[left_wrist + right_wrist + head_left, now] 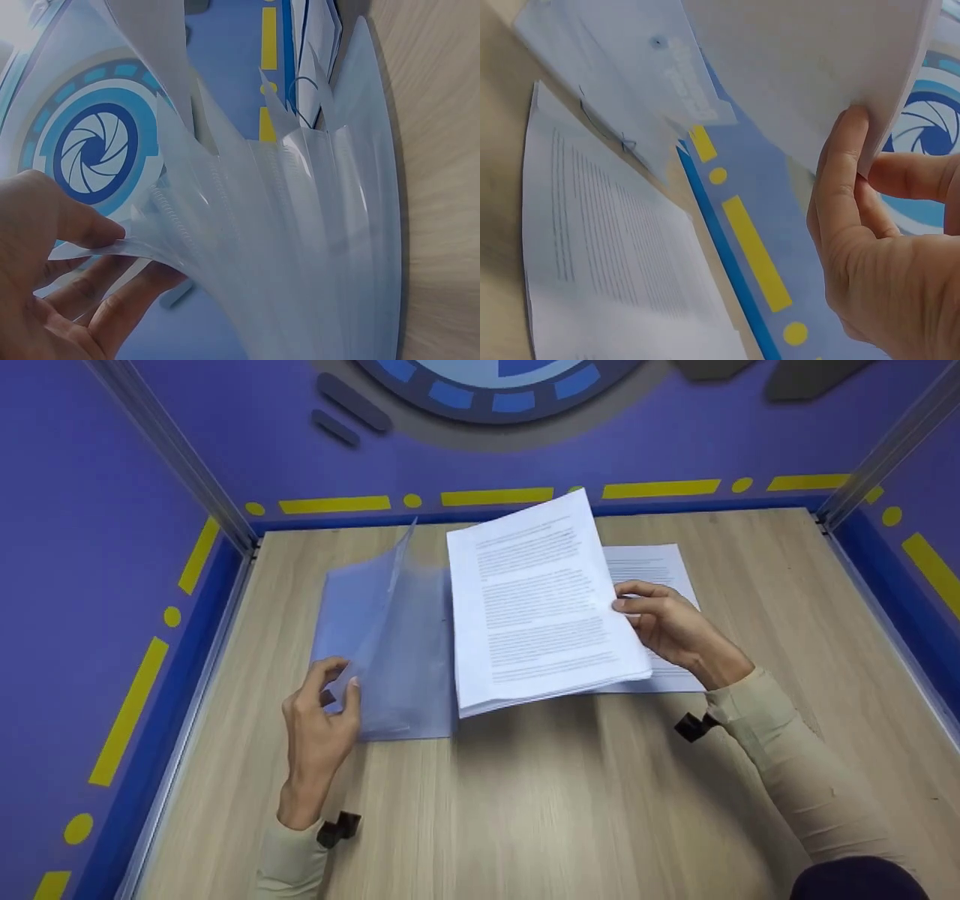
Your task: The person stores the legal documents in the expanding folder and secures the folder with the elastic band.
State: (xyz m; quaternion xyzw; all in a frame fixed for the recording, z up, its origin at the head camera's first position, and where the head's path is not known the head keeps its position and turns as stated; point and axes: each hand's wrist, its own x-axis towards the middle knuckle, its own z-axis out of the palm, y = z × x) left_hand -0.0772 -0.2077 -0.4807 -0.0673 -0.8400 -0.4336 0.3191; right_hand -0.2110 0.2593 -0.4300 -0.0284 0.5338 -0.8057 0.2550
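L hand (319,724) pinches the clear folder (412,675) on the tabletop (525,795) so its pockets (285,210) fan apart, while R hand (679,626) grips the printed stack (540,607) by its R edge, leaving text unobscured, aloft btwn folder & other papers (649,566).

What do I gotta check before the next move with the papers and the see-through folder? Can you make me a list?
1. Right grip pinching the paper stack by its edge: ok.
2. Left grip pinching the clear folder: ok.
3. Folder open, with its clear leaves spread: ok, the left wrist view shows them fanned.
4. Held stack lying flat: not ok, it is lifted and tilted.
5. Other papers lying on the table: ok, at the right.
6. Stack's pages in order: cannot tell, too small to read.
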